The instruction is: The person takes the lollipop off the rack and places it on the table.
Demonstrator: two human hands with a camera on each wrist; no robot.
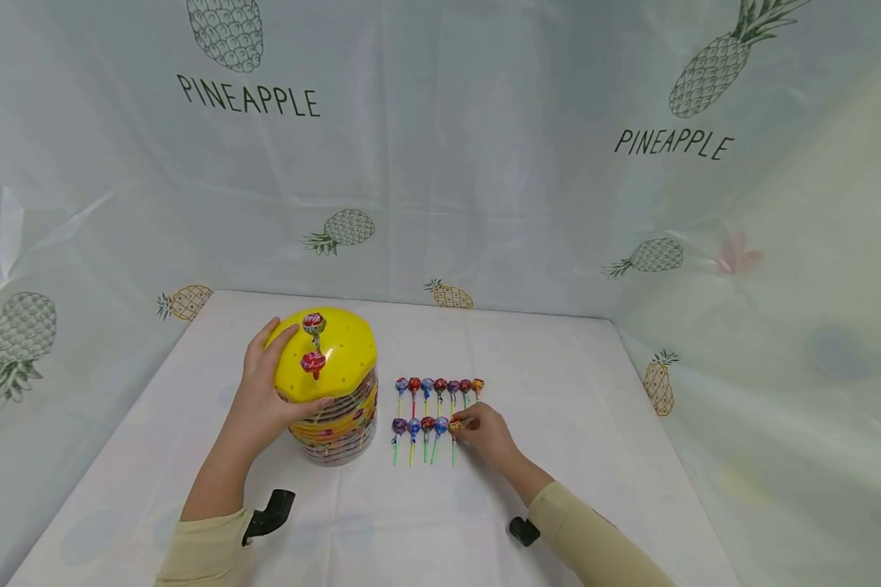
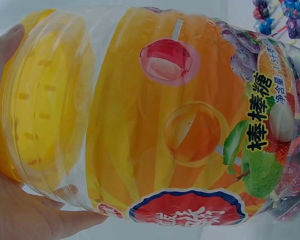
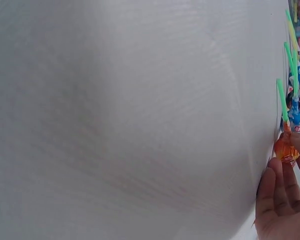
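My left hand [image 1: 264,399] grips a large clear jar [image 1: 356,416] at its top, fingers over the yellow lid [image 1: 348,342] and thumb along the side. The left wrist view shows the jar's orange label [image 2: 135,125] and wrapped lollipops through its lower wall. My right hand [image 1: 490,439] pinches an orange-wrapped lollipop [image 3: 286,150] by its head, at the right end of the front row of lollipops [image 1: 414,426]. Its green stick points toward me, near the tablecloth. A back row of lollipops [image 1: 440,386] lies just beyond, sticks also toward me.
Two lollipop shapes [image 1: 313,364] show on the lid; I cannot tell whether they are printed. A white cloth [image 1: 558,383] covers the table. Pineapple-printed sheets [image 1: 484,163] hang behind it and at its sides. Black wrist devices [image 1: 270,515] sit at both sleeves.
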